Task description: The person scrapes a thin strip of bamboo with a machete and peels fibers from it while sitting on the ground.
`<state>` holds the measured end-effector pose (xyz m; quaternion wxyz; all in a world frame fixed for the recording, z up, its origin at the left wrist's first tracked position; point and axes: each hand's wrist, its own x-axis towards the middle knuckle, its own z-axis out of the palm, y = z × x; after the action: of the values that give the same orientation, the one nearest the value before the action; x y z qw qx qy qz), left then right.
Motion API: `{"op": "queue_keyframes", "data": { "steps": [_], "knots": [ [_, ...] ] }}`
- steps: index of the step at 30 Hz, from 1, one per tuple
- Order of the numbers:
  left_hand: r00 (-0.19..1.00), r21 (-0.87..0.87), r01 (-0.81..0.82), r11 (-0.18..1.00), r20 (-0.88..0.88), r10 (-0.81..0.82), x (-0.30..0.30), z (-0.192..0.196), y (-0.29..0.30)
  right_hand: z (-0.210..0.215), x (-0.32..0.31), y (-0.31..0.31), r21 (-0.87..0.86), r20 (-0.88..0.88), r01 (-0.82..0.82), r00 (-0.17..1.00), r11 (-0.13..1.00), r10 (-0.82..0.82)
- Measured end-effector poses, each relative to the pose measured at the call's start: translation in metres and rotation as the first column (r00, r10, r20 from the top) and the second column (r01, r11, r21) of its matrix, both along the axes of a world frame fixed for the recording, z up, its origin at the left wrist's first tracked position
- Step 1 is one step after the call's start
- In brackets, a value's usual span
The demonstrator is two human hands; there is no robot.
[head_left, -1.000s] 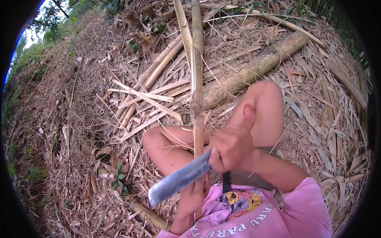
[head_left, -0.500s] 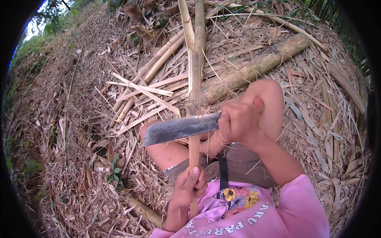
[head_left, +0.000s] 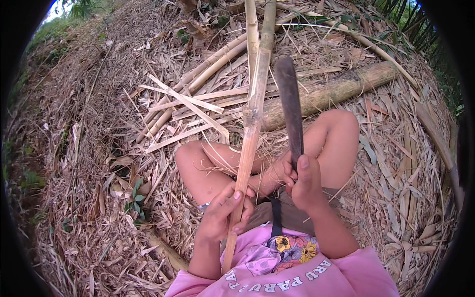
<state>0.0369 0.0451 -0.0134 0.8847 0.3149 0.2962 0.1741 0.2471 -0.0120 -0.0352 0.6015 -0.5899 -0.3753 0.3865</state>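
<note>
Running outward from the lap (head_left: pixel 306 223), a split bamboo pole (head_left: pixel 249 148) is gripped nr its lower end by L hand (head_left: pixel 218 215), w/ R hand (head_left: pixel 307 185) closed on a knife (head_left: pixel 290 104) pointing fwd, apart from pole, & thick log (head_left: pixel 326 96) + pale strips (head_left: pixel 190 106) on leafy ground (head_left: pixel 99 222) beyond.

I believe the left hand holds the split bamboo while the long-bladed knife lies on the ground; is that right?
Not quite: the head view shows the long-bladed knife held in the right hand. The left hand does hold the split bamboo.
</note>
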Motion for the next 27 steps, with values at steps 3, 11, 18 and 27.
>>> {"op": "queue_keyframes", "data": {
  "steps": [3,11,18,27],
  "knots": [
    [1.000,-0.027,-0.016,1.000,-0.023,0.015,0.003,0.003,0.002,-0.005,-0.004,-0.009,-0.015,0.090,-0.019,0.996,1.000,0.020],
    [0.957,0.177,-0.101,0.979,-0.252,0.145,0.016,0.007,-0.014,-0.014,-0.034,-0.012,0.120,0.718,-0.084,0.695,0.989,-0.028],
    [0.919,0.333,-0.132,0.934,-0.311,0.241,0.022,0.023,-0.020,-0.011,-0.032,0.000,0.313,0.795,-0.148,0.581,0.938,-0.173],
    [0.953,0.266,-0.113,0.957,-0.245,0.180,0.026,0.031,-0.023,0.001,-0.013,0.016,0.399,0.832,-0.108,0.461,0.911,-0.310]
  ]
}}
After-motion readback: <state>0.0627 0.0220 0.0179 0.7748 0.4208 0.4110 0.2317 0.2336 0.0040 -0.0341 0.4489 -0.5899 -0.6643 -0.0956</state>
